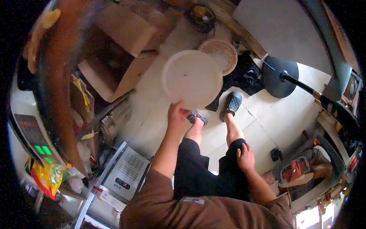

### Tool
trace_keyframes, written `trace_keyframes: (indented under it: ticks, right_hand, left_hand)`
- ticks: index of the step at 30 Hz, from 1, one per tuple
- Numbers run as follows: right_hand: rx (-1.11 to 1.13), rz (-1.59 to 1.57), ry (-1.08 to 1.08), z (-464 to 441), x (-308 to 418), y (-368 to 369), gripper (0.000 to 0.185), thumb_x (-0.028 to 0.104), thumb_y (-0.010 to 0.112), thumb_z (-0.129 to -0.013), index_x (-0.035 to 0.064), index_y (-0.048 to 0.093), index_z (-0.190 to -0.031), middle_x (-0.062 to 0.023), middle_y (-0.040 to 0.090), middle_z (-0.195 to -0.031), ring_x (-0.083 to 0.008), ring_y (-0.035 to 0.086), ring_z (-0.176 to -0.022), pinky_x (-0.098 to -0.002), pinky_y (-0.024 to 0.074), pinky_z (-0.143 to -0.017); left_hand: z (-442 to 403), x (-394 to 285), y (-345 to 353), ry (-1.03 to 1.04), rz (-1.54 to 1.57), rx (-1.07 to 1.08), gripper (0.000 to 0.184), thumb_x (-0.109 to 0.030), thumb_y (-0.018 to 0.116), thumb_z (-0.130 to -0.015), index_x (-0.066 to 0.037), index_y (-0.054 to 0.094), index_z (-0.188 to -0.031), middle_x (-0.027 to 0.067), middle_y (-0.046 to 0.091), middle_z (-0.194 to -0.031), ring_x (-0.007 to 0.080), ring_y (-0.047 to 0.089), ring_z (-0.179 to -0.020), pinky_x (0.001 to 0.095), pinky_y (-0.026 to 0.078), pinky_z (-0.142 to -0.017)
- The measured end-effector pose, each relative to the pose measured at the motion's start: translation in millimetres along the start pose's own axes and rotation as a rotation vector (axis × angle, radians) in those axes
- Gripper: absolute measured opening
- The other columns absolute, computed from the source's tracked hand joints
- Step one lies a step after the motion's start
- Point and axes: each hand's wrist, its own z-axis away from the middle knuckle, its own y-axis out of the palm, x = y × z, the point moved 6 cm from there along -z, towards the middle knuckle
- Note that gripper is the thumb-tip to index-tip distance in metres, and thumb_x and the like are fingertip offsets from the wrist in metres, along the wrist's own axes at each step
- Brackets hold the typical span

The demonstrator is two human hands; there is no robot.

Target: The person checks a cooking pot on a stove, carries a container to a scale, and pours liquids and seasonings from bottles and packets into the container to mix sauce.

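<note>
A large round pale tray-like disc [191,78] with a small reddish spot near its middle is in front of my legs. My left hand [178,113] is at its near left edge, fingers bent against the rim; the underside is hidden, so I cannot tell what else supports it. Partly covered by this disc is a second round, shallow tray [225,53], with brownish bits on its surface. My right hand [246,157] lies over my right knee on black shorts [213,175], fingers stretched out and holding nothing.
Open cardboard boxes [127,76] stand at the left. A silver appliance with a control panel [127,171] is beside my left arm. To the right are a round black base with a pole [280,77] and a crate of mixed goods [299,170]. A black bag [248,76] lies near my foot.
</note>
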Motion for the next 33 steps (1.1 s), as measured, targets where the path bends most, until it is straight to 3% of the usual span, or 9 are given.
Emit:
trace_keyframes:
  ticks: [9,12,17,22,23,26,28,31,33]
  right_hand:
    - [0.030,0.014,0.027,-11,0,-8,0.041,0.029,0.048,-0.089,0.0039,0.049,-0.121,-0.0183,0.046,-0.128,-0.0389,0.048,-0.108,-0.0450,0.0423,-0.091]
    - [0.006,0.023,0.033,-18,-7,-9,0.040,0.027,0.051,-0.087,0.0038,0.050,-0.120,-0.0172,0.047,-0.127,-0.0373,0.048,-0.108,-0.0438,0.0423,-0.092]
    - [-0.048,0.029,-0.020,-29,4,-28,0.038,0.023,0.055,-0.084,0.0035,0.052,-0.117,-0.0167,0.049,-0.124,-0.0358,0.048,-0.108,-0.0427,0.0418,-0.092]
    - [-0.070,0.015,-0.040,-35,3,-32,0.038,0.021,0.056,-0.083,0.0030,0.052,-0.116,-0.0171,0.049,-0.123,-0.0356,0.048,-0.109,-0.0419,0.0410,-0.094]
    - [-0.072,0.009,-0.029,-34,2,-32,0.037,0.021,0.056,-0.083,0.0029,0.052,-0.116,-0.0172,0.049,-0.123,-0.0356,0.048,-0.110,-0.0416,0.0406,-0.094]
    - [-0.057,-0.019,-0.013,-33,1,-33,0.038,0.021,0.056,-0.083,0.0027,0.052,-0.116,-0.0178,0.049,-0.123,-0.0362,0.047,-0.111,-0.0417,0.0404,-0.094]
    - [-0.060,-0.029,-0.024,-33,2,-34,0.038,0.021,0.056,-0.083,0.0028,0.052,-0.116,-0.0182,0.049,-0.123,-0.0367,0.047,-0.111,-0.0421,0.0407,-0.094]
    - [-0.066,-0.044,-0.033,-31,0,-33,0.038,0.021,0.055,-0.083,0.0028,0.052,-0.116,-0.0190,0.048,-0.124,-0.0377,0.047,-0.109,-0.0429,0.0413,-0.093]
    - [-0.083,-0.055,-0.033,-32,-5,-33,0.038,0.021,0.055,-0.083,0.0027,0.052,-0.116,-0.0194,0.048,-0.124,-0.0382,0.048,-0.108,-0.0432,0.0417,-0.092]
  left_hand:
    - [-62,5,-85,0.070,-0.107,-0.293,0.027,-0.020,0.060,-0.079,-0.008,0.052,-0.102,0.0065,0.051,-0.099,0.0233,0.056,-0.087,0.0308,0.054,-0.072]
    - [-114,24,-108,0.027,0.027,-0.273,0.025,-0.019,0.061,-0.079,-0.006,0.053,-0.099,0.0067,0.047,-0.100,0.0244,0.053,-0.089,0.0317,0.053,-0.076]
    - [-176,62,-126,-0.028,0.207,-0.128,0.026,-0.013,0.058,-0.081,0.000,0.053,-0.103,0.0126,0.058,-0.104,0.0296,0.058,-0.096,0.0354,0.054,-0.083]
    - [-213,95,-136,-0.145,0.205,-0.136,0.032,-0.019,0.060,-0.084,-0.002,0.047,-0.109,0.0121,0.054,-0.099,0.0295,0.057,-0.087,0.0355,0.053,-0.079]
    - [-211,94,-129,-0.146,0.201,-0.134,0.032,-0.019,0.060,-0.084,-0.002,0.047,-0.109,0.0121,0.054,-0.099,0.0295,0.057,-0.087,0.0355,0.053,-0.079]
    - [-201,68,-83,0.233,-0.463,0.091,0.032,-0.022,0.063,-0.084,-0.003,0.049,-0.106,0.0104,0.058,-0.090,0.0257,0.059,-0.076,0.0335,0.054,-0.072]
    - [-188,96,-59,-0.335,-0.250,-0.187,0.030,-0.019,0.061,-0.085,-0.003,0.051,-0.108,0.0130,0.061,-0.094,0.0261,0.060,-0.087,0.0372,0.054,-0.071]
    - [-185,101,23,-0.146,-0.552,0.001,0.028,-0.021,0.066,-0.081,-0.006,0.053,-0.101,0.0086,0.059,-0.086,0.0213,0.059,-0.079,0.0352,0.052,-0.068]
    - [-211,99,55,0.059,-0.494,-0.060,0.017,-0.017,0.070,-0.076,-0.008,0.057,-0.081,0.0035,0.053,-0.067,0.0159,0.052,-0.055,0.0282,0.046,-0.051]
